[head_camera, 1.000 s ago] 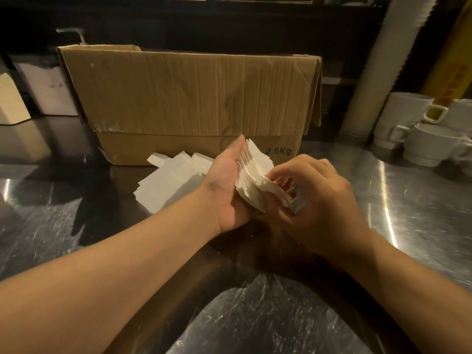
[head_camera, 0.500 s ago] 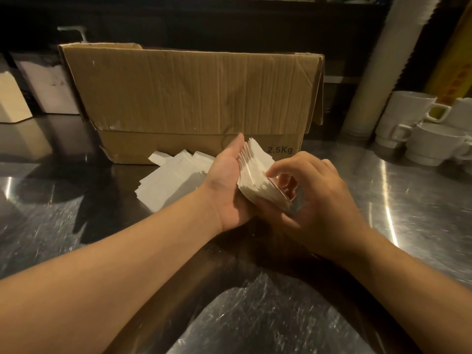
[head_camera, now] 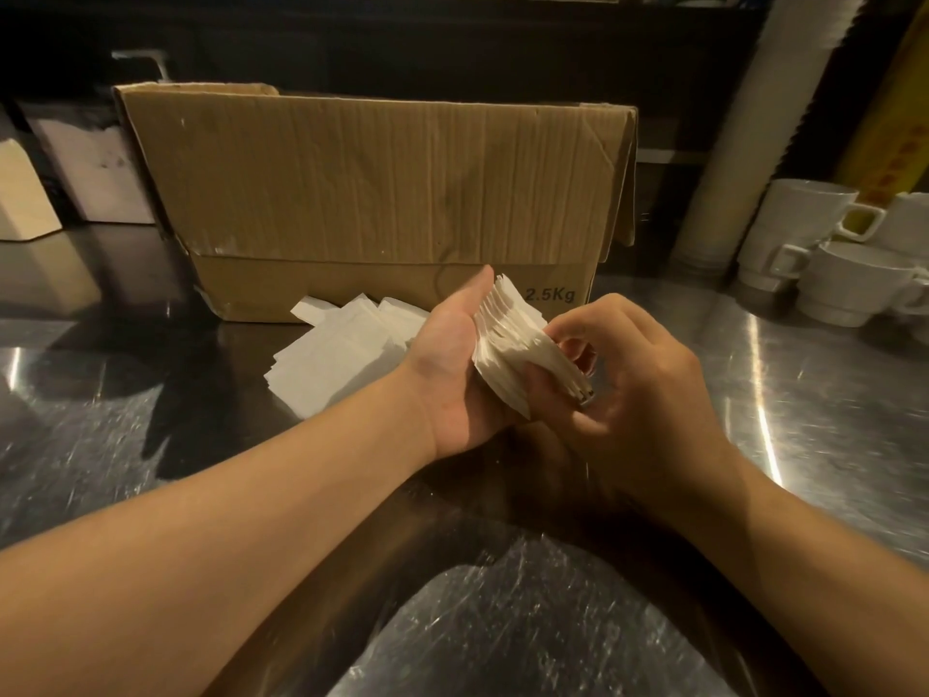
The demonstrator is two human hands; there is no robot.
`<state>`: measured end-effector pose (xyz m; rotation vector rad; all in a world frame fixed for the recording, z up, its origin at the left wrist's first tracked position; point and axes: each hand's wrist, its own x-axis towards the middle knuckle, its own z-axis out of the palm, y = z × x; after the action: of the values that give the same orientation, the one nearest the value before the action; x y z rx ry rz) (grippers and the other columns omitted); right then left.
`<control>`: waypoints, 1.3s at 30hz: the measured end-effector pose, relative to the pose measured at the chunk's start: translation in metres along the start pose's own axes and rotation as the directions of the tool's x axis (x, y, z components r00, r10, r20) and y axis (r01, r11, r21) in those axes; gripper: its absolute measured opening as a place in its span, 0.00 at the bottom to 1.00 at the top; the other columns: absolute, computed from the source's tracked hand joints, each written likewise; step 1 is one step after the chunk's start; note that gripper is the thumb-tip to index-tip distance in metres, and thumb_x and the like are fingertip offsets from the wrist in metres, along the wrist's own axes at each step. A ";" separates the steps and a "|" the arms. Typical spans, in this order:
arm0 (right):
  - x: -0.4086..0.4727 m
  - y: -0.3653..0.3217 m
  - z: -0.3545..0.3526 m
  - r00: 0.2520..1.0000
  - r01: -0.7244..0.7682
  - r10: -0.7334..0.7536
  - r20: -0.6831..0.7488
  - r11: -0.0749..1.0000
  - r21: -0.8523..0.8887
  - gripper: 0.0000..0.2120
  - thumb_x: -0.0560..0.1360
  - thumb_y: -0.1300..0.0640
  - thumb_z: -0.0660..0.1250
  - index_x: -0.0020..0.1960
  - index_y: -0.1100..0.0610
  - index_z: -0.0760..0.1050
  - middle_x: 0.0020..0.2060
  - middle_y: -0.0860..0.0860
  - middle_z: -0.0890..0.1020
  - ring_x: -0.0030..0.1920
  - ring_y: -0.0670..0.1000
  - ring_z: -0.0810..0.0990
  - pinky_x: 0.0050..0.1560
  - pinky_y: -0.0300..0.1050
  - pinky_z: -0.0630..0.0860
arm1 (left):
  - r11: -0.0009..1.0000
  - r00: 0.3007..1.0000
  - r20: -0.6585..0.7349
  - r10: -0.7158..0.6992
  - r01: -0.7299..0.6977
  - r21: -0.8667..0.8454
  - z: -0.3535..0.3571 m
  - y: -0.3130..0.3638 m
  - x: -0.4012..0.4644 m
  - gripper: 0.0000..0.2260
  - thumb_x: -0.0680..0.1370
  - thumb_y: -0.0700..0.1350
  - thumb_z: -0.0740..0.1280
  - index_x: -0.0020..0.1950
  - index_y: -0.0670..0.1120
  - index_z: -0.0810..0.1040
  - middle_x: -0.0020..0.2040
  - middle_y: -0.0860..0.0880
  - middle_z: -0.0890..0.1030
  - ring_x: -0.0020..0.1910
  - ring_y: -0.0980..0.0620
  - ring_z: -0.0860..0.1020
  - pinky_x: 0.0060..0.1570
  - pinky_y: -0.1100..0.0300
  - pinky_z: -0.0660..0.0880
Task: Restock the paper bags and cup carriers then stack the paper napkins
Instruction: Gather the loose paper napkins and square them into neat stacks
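A wad of white paper napkins stands on edge between my two hands, just above the steel counter. My left hand cups it from the left, thumb up along its side. My right hand curls round its right end, fingertips pinching the fanned edges. More white napkins lie spread flat on the counter behind my left hand, in front of a brown cardboard box marked 2.5Kg.
White ceramic cups are stacked at the back right beside a tall column of white paper cups. White paper bags lean at the back left. A dark wall closes off the back.
The napkin wad has been squeezed tighter and tilted slightly between my hands. My right fingers have shifted along its right edge. Both arms stay in about the same place.
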<state>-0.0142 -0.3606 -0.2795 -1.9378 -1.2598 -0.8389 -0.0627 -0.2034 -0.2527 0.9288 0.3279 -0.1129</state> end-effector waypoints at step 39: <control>0.004 -0.004 -0.002 0.956 -0.207 0.197 0.216 0.978 0.024 0.26 0.70 0.31 0.67 0.63 0.43 0.72 0.53 0.37 0.72 0.55 0.38 0.73 0.56 0.56 0.77 | 0.998 1.000 0.030 0.006 -0.008 0.056 0.000 -0.001 -0.001 0.32 0.81 0.69 0.59 0.72 0.45 0.76 0.52 0.40 0.86 0.50 0.40 0.86 0.56 0.46 0.81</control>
<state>-0.0169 -0.3593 -0.2745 -2.1199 -1.1638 -0.5057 -0.0635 -0.2039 -0.2528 0.9828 0.2954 -0.1298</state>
